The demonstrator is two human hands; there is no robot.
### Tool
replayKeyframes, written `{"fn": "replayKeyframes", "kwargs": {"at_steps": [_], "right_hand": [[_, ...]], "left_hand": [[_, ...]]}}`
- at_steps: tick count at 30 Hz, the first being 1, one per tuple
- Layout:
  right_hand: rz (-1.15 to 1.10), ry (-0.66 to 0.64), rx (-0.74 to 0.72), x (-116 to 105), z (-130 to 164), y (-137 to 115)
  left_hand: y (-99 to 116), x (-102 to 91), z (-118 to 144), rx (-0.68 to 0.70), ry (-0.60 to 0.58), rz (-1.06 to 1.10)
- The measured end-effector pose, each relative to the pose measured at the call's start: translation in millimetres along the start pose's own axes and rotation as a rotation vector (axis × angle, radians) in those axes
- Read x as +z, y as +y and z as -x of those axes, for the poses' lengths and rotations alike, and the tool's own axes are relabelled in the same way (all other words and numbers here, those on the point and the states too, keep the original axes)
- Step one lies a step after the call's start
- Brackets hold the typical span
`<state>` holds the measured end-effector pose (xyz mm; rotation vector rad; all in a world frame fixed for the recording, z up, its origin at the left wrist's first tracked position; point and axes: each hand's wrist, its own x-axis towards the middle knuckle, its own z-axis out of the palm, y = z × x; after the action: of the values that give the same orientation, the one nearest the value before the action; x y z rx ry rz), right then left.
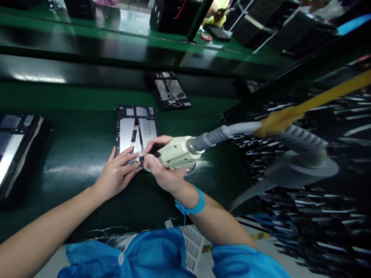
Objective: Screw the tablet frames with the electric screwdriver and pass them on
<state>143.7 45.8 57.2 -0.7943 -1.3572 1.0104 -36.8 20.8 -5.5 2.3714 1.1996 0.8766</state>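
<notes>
A tablet without its back cover (126,131) lies flat on the green work surface, silver plates and a dark slanted strip showing inside. My left hand (120,172) rests on its lower left part, fingers stretched out across the edge. In my right hand (164,170) is a pale electric screwdriver (178,152), gripped with the fingers wrapped round its body. The tool's tip points at the lower right part of the tablet; my fingers hide the exact spot. Partly behind my right wrist sits a small round dish of screws (190,169).
Another opened tablet (171,92) lies further back. A stack of tablets (17,146) stands at the left. The screwdriver's grey cable (240,129) runs right, tied to a yellow strap (324,96). Racked dark parts (324,224) fill the right side. A person (217,13) is beyond the shelf.
</notes>
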Motion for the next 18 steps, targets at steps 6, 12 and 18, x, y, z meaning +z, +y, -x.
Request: {"fn": "replayKeyframes", "kwargs": {"at_steps": [6, 12, 18], "right_hand": [[0.083, -0.018, -0.026, 2, 4, 4], [0.113, -0.014, -0.128, -5, -4, -2], [0.276, 0.39, -0.189, -60, -37, 8]], "left_hand": [[-1, 0.4, 3, 0.021, 0.019, -0.012], [-6, 1.5, 5, 0.043, 0.022, -0.034], [-4, 1.0, 5, 0.004, -0.007, -0.055]]}}
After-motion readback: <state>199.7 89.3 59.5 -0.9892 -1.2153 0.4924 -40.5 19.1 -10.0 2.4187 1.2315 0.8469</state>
